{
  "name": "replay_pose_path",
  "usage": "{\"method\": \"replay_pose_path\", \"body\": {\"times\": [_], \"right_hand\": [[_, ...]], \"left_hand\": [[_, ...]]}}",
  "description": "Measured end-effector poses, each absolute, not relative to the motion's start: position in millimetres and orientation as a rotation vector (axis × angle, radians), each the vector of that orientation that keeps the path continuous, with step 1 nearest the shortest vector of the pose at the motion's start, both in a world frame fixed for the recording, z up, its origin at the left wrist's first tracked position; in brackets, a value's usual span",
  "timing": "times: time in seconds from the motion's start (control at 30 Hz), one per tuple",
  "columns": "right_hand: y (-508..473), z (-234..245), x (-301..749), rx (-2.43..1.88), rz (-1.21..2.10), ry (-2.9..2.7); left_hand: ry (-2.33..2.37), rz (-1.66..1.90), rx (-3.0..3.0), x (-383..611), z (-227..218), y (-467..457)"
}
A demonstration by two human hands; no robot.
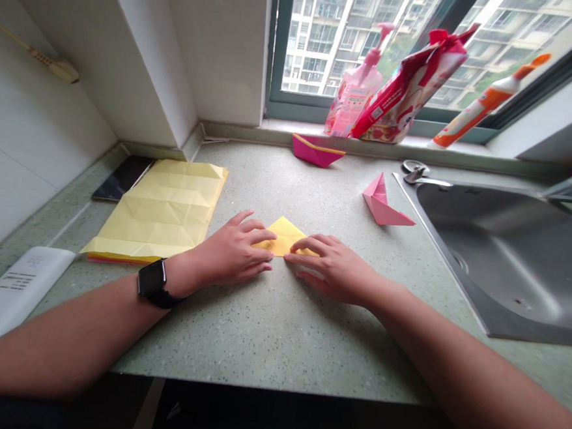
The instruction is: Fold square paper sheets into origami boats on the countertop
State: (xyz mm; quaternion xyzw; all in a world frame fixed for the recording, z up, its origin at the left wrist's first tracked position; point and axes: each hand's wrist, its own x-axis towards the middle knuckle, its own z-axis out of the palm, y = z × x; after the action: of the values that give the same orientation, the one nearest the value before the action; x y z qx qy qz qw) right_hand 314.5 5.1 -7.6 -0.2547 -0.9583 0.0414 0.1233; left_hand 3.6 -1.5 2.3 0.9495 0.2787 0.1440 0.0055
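Observation:
A small piece of yellow paper (281,230), folded so that a point faces away from me, lies on the counter between my hands. My left hand (232,248), with a black watch on the wrist, holds its left side, index finger and thumb near the bottom edge. On the other side, my right hand (334,267) presses the paper's right part with bent fingertips, which cover that corner. Beyond my hands stand a magenta paper boat (318,154) with a yellow rim and, to the right, a pink folded paper boat (382,205).
Creased yellow sheets (164,206) lie left, partly over a dark phone (122,178). A white power bank (20,294) sits at the left edge. A steel sink (458,279) is right. A pink pump bottle (356,95), red pouch (407,92) and orange-white bottle (484,107) line the windowsill.

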Motion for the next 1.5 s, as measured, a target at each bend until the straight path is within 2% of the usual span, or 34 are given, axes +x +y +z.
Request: {"method": "replay_pose_path", "body": {"times": [0.9, 1.17, 1.37, 1.5], "right_hand": [[12, -2, 324, -0.766, 0.099, -2.807], [13, -2, 325, -0.754, 0.111, -2.801], [15, -7, 327, -0.736, 0.113, -2.779], [18, -11, 328, -0.747, 0.135, -2.744]], "left_hand": [[0.816, 0.354, 2.918, -31, 27, 12], [0.817, 0.383, 2.884, -36, 25, 16], [0.935, 0.536, 2.874, -32, 19, 17], [0.878, 0.477, 2.845, -28, 12, 14]]}}
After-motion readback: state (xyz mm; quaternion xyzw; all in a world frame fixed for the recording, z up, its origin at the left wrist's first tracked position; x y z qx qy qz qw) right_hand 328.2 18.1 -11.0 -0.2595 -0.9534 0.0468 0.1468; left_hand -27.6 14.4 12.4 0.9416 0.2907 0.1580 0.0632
